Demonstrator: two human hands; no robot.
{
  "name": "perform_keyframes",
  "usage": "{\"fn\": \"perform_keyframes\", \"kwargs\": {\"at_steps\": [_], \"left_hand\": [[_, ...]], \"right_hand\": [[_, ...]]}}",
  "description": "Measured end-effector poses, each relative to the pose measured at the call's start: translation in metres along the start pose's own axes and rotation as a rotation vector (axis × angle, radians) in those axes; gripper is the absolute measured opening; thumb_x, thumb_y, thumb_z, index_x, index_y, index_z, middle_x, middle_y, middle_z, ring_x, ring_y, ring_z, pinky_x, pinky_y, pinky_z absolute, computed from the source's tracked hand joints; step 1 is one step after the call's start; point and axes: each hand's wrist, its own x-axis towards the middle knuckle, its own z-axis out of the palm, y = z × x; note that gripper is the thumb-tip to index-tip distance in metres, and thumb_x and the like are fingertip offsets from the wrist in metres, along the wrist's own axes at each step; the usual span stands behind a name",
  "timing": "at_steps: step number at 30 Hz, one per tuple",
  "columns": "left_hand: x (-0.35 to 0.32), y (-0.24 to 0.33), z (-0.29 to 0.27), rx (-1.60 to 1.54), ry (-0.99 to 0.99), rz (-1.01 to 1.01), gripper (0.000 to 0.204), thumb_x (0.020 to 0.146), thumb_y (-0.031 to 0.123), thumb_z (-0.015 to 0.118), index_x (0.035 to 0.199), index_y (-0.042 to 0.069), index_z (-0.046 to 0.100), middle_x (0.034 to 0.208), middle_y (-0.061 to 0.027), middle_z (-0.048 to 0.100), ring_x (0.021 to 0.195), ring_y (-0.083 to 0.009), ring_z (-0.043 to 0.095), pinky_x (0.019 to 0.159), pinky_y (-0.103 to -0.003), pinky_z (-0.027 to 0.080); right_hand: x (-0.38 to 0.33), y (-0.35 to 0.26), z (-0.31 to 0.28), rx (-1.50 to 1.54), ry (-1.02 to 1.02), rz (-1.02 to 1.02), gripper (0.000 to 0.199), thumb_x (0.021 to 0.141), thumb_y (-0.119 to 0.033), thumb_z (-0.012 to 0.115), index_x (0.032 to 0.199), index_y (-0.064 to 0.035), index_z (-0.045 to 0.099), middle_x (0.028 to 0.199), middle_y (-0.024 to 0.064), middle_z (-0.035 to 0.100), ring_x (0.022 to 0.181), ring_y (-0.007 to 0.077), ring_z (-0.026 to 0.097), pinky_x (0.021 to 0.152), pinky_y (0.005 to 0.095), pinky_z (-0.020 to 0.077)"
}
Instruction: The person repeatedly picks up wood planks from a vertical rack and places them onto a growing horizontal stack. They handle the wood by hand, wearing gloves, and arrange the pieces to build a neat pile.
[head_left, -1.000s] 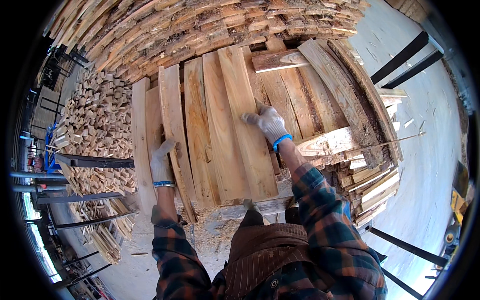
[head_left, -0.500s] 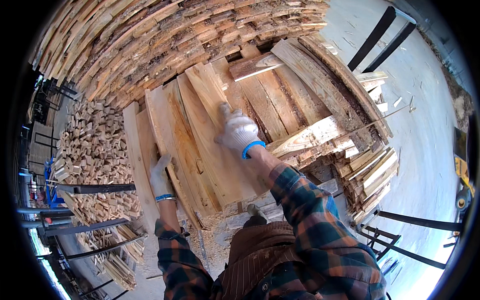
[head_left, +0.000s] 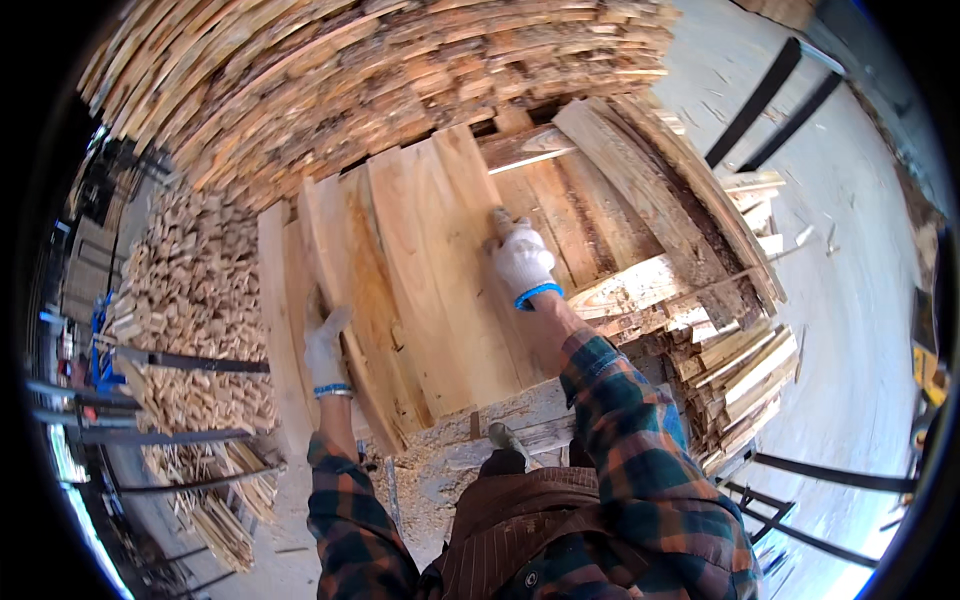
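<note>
Pale wood planks (head_left: 430,270), stacked flat, both gloved hands on them.
Right hand (head_left: 522,262) has shifted up, fingers clenched over the wide top plank's right edge; left hand (head_left: 325,345) grips the plank's left edge (head_left: 340,330), now tilted upward, apparently lifting.

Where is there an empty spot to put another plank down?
The pale concrete floor on the right, between the board pile and the black metal bars, looks bare apart from a few chips. The middle is crowded: both gloved hands, left hand and right hand, rest on stacked boards, with cut-wood stacks at left.
</note>
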Motion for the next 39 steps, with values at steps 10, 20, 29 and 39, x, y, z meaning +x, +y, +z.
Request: {"fn": "perform_keyframes", "kwargs": {"at_steps": [10,20,29,39], "left_hand": [[-0.081,0.011,0.102,-0.866,-0.187,-0.077,0.055,0.091,0.024,0.064,0.139,0.005,0.046,0.112,-0.0101,0.062,0.092,-0.0206,0.062,0.081,-0.032,0.053],[-0.021,0.048,-0.052,1.062,0.553,0.013,0.088,0.076,0.049,0.076,0.146,0.011,0.038,0.124,-0.0228,0.058,0.094,-0.0295,0.066,0.076,-0.039,0.057],[0.008,0.023,-0.059,1.62,0.562,-0.009,0.09,0.072,0.065,0.072,0.135,0.009,0.041,0.107,-0.0186,0.059,0.096,-0.0349,0.063,0.075,-0.046,0.056],[0.015,0.023,-0.052,1.648,0.48,-0.118,0.086,0.081,0.062,0.064,0.141,0.008,0.036,0.111,-0.0197,0.055,0.097,-0.0359,0.064,0.073,-0.045,0.057]], "right_hand": [[-0.085,-0.074,-0.035,0.627,-0.646,-0.381,0.091,0.078,-0.039,0.075,0.149,-0.0024,0.032,0.127,0.0264,0.059,0.118,0.0249,0.059,0.09,0.0381,0.0503],[0.023,-0.108,-0.07,-0.107,-0.418,-0.72,0.093,0.068,-0.032,0.081,0.149,-0.0194,0.038,0.122,0.0199,0.057,0.108,0.0347,0.06,0.092,0.0388,0.0503],[0.149,-0.131,0.04,-0.397,-0.32,-0.809,0.08,0.068,-0.021,0.076,0.141,-0.0402,0.047,0.123,0.0123,0.059,0.109,0.0353,0.061,0.091,0.0444,0.0518],[0.178,-0.144,0.04,-0.437,-0.414,-0.659,0.071,0.071,-0.014,0.063,0.139,-0.0322,0.052,0.106,0.0192,0.068,0.099,0.0326,0.067,0.082,0.0436,0.0553]]}}
